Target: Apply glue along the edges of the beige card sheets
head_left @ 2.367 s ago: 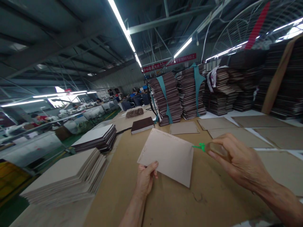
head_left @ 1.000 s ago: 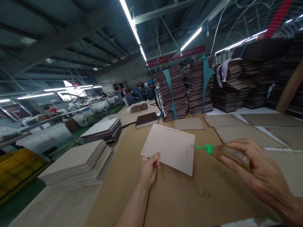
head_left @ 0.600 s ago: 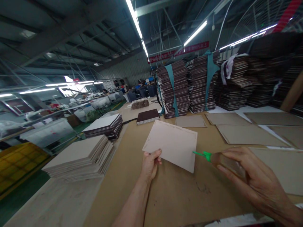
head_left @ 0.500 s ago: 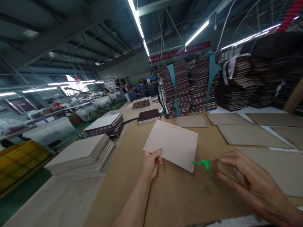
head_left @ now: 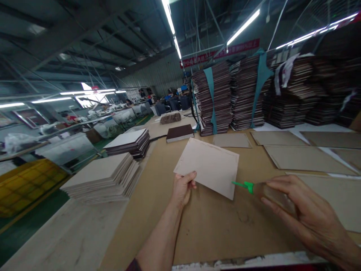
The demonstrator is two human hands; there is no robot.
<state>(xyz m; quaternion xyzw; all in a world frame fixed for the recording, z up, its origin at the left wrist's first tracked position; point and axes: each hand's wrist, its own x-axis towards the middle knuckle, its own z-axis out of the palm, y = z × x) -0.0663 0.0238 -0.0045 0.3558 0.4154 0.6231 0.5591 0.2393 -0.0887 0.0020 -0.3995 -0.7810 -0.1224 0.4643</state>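
Observation:
A light beige board is tilted above the table, its near left edge pinched by my left hand with the thumb on top. A thin line of what looks like glue runs along its far and right edges. My right hand is wrapped round a squeeze bottle with a green nozzle. The nozzle's tip is at the board's right edge, near its lower right corner; whether it touches I cannot tell. The bottle's base is hidden by my palm.
Left of me stand a stack of beige boards and a dark-edged stack. A brown board pile lies ahead. Tall strapped stacks rise at the back. Flat boards cover the table's right side.
The nozzle tip has moved slightly up along the board's right edge. The whole view has shifted a little. Both hands keep their hold.

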